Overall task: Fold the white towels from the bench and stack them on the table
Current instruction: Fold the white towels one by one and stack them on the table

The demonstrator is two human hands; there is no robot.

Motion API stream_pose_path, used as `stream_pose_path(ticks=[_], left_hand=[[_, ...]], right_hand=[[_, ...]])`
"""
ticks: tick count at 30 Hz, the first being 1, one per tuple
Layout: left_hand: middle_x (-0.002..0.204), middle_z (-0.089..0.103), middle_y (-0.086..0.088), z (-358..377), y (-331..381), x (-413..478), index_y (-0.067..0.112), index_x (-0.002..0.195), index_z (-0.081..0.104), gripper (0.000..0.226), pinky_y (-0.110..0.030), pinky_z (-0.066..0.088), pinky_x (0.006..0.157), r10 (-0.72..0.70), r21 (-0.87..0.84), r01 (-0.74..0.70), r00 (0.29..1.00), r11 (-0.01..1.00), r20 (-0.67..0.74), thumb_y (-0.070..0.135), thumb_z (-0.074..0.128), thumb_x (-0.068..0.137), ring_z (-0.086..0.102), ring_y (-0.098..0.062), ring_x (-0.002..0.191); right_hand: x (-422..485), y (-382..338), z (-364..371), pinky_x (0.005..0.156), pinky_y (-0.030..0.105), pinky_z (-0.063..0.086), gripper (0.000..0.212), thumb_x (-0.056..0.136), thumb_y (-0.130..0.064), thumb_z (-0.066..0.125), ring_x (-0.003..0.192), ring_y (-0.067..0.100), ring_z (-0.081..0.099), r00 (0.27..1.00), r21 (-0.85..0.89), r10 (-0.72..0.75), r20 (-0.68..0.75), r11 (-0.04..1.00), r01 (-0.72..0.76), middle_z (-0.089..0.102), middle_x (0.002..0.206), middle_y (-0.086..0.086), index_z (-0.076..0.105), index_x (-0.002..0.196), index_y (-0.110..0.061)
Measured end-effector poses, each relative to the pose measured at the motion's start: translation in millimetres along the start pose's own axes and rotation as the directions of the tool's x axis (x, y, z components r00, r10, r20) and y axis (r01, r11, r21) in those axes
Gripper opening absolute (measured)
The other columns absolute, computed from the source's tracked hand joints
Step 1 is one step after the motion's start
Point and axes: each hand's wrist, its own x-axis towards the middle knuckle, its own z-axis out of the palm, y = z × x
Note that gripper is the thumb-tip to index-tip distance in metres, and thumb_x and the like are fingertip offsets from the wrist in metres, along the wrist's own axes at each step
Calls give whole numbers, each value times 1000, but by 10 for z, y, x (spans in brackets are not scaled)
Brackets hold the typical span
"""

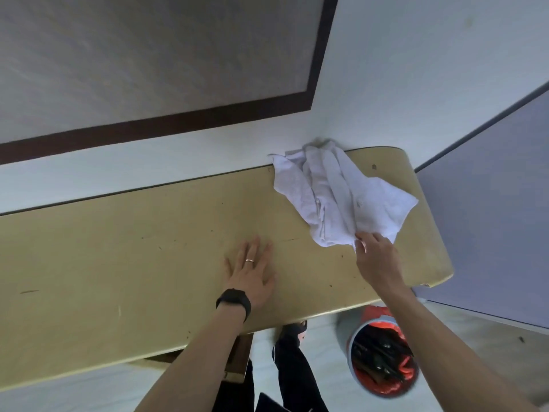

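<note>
Against a white wall (416,69), the tan table (118,263) carries crumpled white towels (335,197) at its right end; right hand (375,257) pinches their near edge, left hand (252,272) rests flat and empty on the table; recommend drawing one towel clear before spreading.

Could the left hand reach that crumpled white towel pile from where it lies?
Probably yes. Only bare wooden top lies between the left hand and the white towels, and the right hand pinches their near edge.
</note>
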Motion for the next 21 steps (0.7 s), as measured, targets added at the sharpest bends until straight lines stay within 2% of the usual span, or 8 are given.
stream_pose_path(ticks=[2,5,8,12,15,17,19,21], left_hand=[[162,-22,13,-146,4,-10,45,154,-9,76,-59,-1,119,3,-3,-3,997,1000,76,44,41,96,-17,-18,151],[164,17,-7,-534,164,-95,32,157,10,68,-50,10,120,3,-65,5,994,998,112,35,44,97,5,-24,152],[152,40,-5,-1044,474,-354,30,154,22,63,-38,24,115,130,-174,-154,981,973,-141,35,49,98,27,-25,144],[154,39,10,-1718,898,-809,37,151,30,68,-30,34,110,330,-249,-498,801,831,-500,44,60,91,36,-13,138],[150,47,7,-2057,986,-1097,40,141,47,53,-31,36,110,450,-160,-644,669,748,-591,44,62,90,41,-14,135],[134,63,5,-2182,900,-1270,29,121,68,34,-32,42,105,511,-90,-695,604,714,-612,39,63,89,51,-15,126],[116,71,9,-2219,725,-1437,25,107,73,28,-32,48,96,490,-142,-680,641,719,-590,41,59,89,58,-11,113],[102,71,11,-2164,493,-1567,28,105,68,27,-33,50,85,450,-175,-635,690,752,-567,44,52,90,62,-10,95]], right_hand=[[-84,-34,-204,76,45,51,22,99,-18,51,91,40,61,998,44,-13,-62,999,16,66,109,15,68,111,-11],[-182,-247,-671,71,43,49,19,101,-19,45,85,40,61,986,105,-20,-167,994,38,60,112,12,59,111,-10],[-371,-550,-1228,66,37,45,16,99,-17,45,75,29,55,975,101,-162,-155,979,179,59,101,1,54,112,-12],[-739,-958,-1771,61,35,48,17,98,-10,54,72,19,53,882,63,-413,-227,897,437,65,94,2,62,111,-15],[-1025,-1230,-2003,59,38,52,15,102,-21,48,73,19,57,828,21,-534,-172,838,545,60,92,-6,57,110,-31],[-1212,-1366,-2085,57,34,52,16,102,-27,46,72,13,57,790,22,-585,-183,801,598,61,92,-10,58,110,-34],[-1389,-1483,-2101,58,28,51,17,101,-35,44,71,6,57,786,65,-589,-191,791,608,62,91,-16,60,108,-35],[-1538,-1579,-2048,63,20,50,17,100,-38,46,75,2,60,801,137,-561,-209,794,592,64,91,-22,62,104,-35]])
